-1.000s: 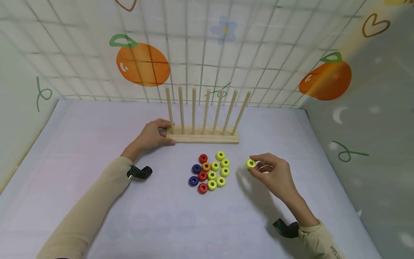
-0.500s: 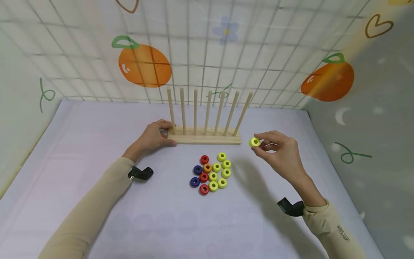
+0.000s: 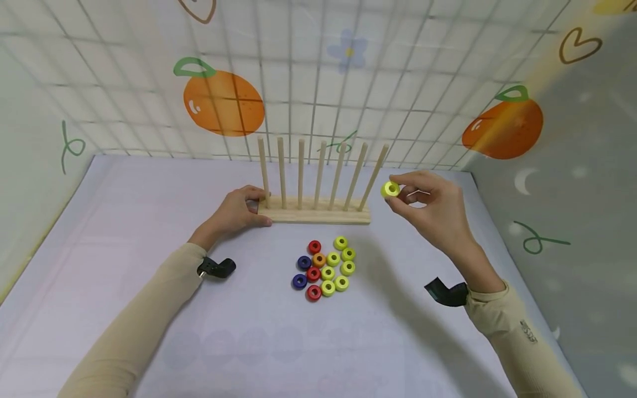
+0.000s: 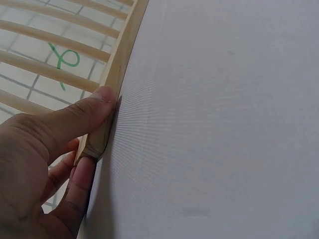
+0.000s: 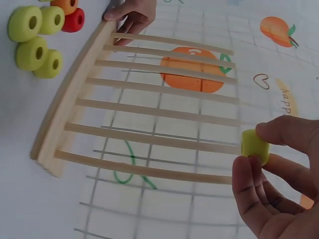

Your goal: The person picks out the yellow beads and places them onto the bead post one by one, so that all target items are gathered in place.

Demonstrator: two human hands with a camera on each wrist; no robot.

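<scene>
A wooden base with several upright pegs, a peg rack, stands toward the back of the table. My left hand grips its left end; in the left wrist view the thumb lies on the front and the fingers curl round the end of the rack. My right hand pinches a yellow bead between thumb and fingertips, raised off the table, to the right of the rightmost peg. The right wrist view shows this bead close to the peg tips, apart from them. The pegs carry no beads.
In front of the rack lie loose beads: several yellow ones, red ones, dark blue ones and an orange one. A printed cloth wall rises behind the white table.
My right hand has moved away from me and up with the yellow bead, from beside the loose beads to beside the peg tops. The left hand keeps its grip on the rack.
</scene>
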